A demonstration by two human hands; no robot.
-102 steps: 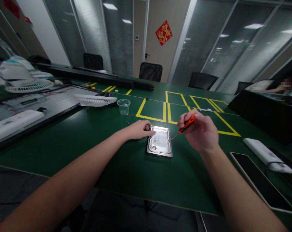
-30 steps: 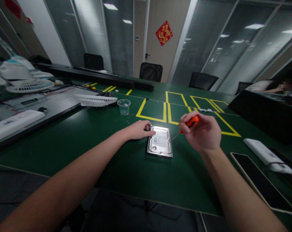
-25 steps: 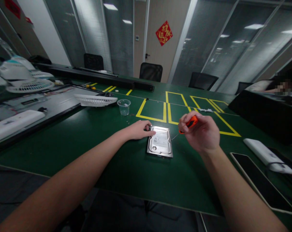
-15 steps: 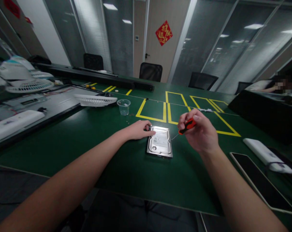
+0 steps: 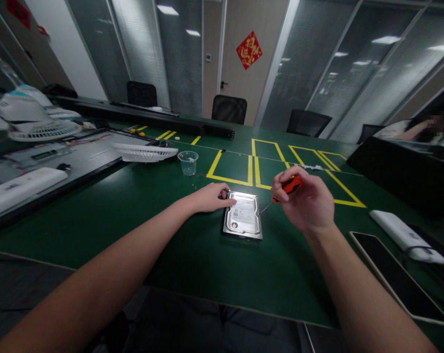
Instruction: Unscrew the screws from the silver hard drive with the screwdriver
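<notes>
A silver hard drive [image 5: 244, 215] lies flat on the green table [image 5: 192, 255], label side up. My left hand [image 5: 211, 197] grips its upper left corner, thumb on the top face and fingers at the far edge. In my right hand [image 5: 306, 198] is a red and black screwdriver [image 5: 292, 185], its handle wrapped by my fingers. The thin shaft points down and left, and its tip is at the drive's right edge. Beyond my left hand stands a clear plastic cup [image 5: 188, 163] with small bits in it.
Fan parts [image 5: 144, 152] and a large flat panel [image 5: 78, 157] lie at the left. Yellow tape outlines [image 5: 229, 180] mark the far side. A phone-like tablet [image 5: 398, 277], a white device [image 5: 406, 235] and a black box [image 5: 387, 171] are at the right, near another person.
My right hand has turned slightly around the screwdriver handle and shifted a little to the right. The tip stays at the drive's edge. My left hand and the drive have not moved.
</notes>
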